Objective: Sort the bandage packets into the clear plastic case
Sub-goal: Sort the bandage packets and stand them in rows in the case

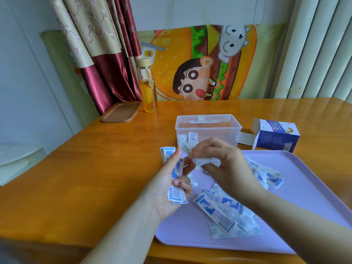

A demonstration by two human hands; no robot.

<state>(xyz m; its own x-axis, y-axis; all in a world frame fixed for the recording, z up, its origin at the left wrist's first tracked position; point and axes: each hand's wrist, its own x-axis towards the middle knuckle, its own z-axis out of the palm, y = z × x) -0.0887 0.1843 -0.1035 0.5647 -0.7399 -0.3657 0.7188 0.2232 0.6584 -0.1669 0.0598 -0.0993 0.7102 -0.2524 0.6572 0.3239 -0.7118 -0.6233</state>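
Nearest the camera, two bare forearms reach over the near edge of the wooden table (95, 168) to a flat lilac plastic tray (304, 187), where a loose heap of white-and-blue paper bandage packets (224, 212) lies just beyond the wrists. The left hand (171, 187) is turned palm-up at the tray's left rim, its grip curled round a small sheaf of packets (176, 195) that fans out above and below the fingers. The right hand (224, 162) hovers beside it and pinches a single packet (202, 161) between thumb and fingertips. That packet is blurred, so I cannot tell which way it faces. A second scatter of packets (266, 174) lies on the tray beyond the right hand. Behind the hands stands the lidless rectangular clear plastic case (208, 124), with only a few packets (187, 139) upright in its near-left corner and the rest of it apparently bare. A blue-and-white cardboard box (276, 138) lies opened to its right. By my reckoning the sorting is at an early stage: most packets are on the tray, and those in hand have not yet gone in.
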